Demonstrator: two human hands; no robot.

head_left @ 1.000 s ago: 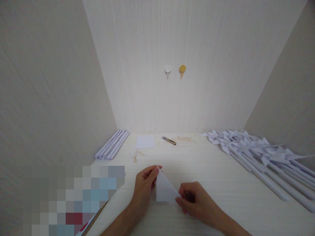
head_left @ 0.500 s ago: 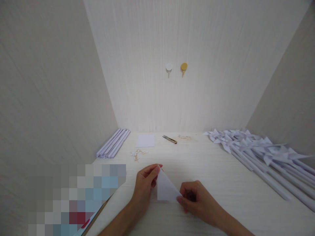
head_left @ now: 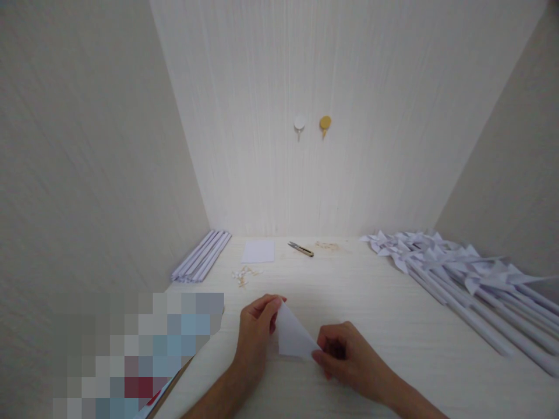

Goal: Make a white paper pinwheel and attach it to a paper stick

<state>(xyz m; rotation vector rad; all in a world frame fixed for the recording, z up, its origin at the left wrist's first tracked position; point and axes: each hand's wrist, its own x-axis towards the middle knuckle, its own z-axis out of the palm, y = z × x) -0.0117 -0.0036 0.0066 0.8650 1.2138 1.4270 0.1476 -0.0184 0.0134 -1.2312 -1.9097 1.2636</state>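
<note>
A white paper folded into a triangle (head_left: 292, 336) is stretched between my two hands, low in the middle of the head view. My left hand (head_left: 257, 326) pinches its top corner between thumb and fingers. At the lower right corner, my right hand (head_left: 349, 352) is closed on the paper, thumb toward me. The triangle's long slanting edge runs from one hand to the other. Beyond my hands lie a flat white paper sheet (head_left: 258, 251), a pair of thread snips (head_left: 301, 249) and a scatter of small cotton-bud tips (head_left: 245, 273).
Rolled white paper sticks (head_left: 201, 256) lie stacked at the left. Several paper pinwheels on sticks (head_left: 458, 279) are heaped along the right side. Small pale bits (head_left: 327, 246) lie near the back wall, which carries a white hook (head_left: 299, 123) and a yellow hook (head_left: 325, 123). Lower left is pixelated.
Both hands keep their hold on the paper triangle and have shifted very slightly left. Its lower edge looks a little more tilted. The whole view has moved down slightly.
</note>
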